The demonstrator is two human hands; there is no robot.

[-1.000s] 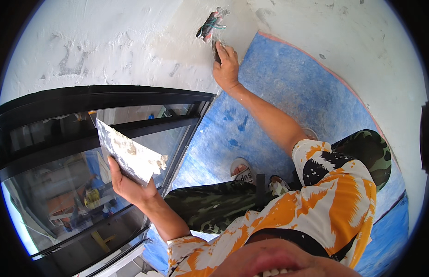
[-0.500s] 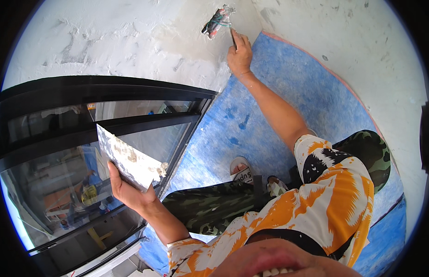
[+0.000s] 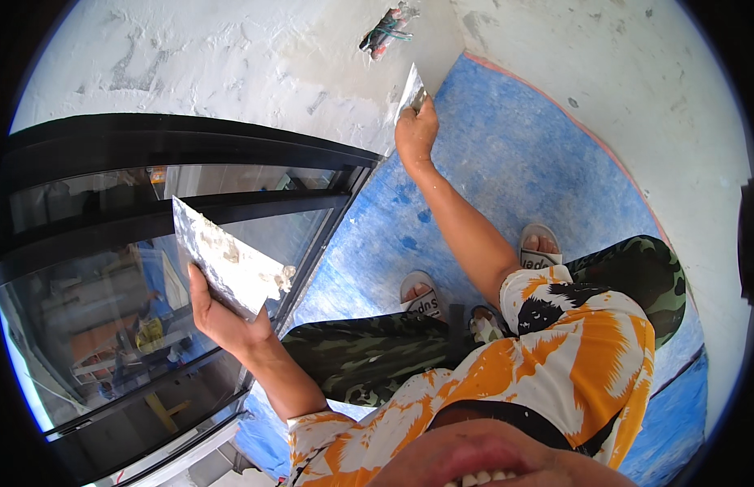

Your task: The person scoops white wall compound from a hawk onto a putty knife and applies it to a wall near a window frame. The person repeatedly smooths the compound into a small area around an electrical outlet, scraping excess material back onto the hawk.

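Note:
My left hand [image 3: 224, 318] is closed on the lower edge of a flat metal putty board [image 3: 219, 260], held tilted in front of the window. Lumps of pale putty cling along its upper right side. My right hand [image 3: 416, 140] grips a putty knife [image 3: 412, 88], its shiny blade pointing up beside the wall; the handle is hidden in the fist. Just above the blade is a ragged hole [image 3: 385, 34] in the white wall [image 3: 255, 65], with greenish wires and something reddish inside. Whether the blade touches the wall, I cannot tell.
A black-framed window [image 3: 182, 209] stands at the left, under the patchy plastered wall. Blue sheeting [image 3: 474, 191] covers the floor, where my sandalled feet rest. On the right rises another pale wall [image 3: 629, 105], meeting the first in a corner near the hole.
My right hand has drawn down from the hole and turned, so the knife's blade face now shows. The putty board in my left hand has shifted slightly upward in view.

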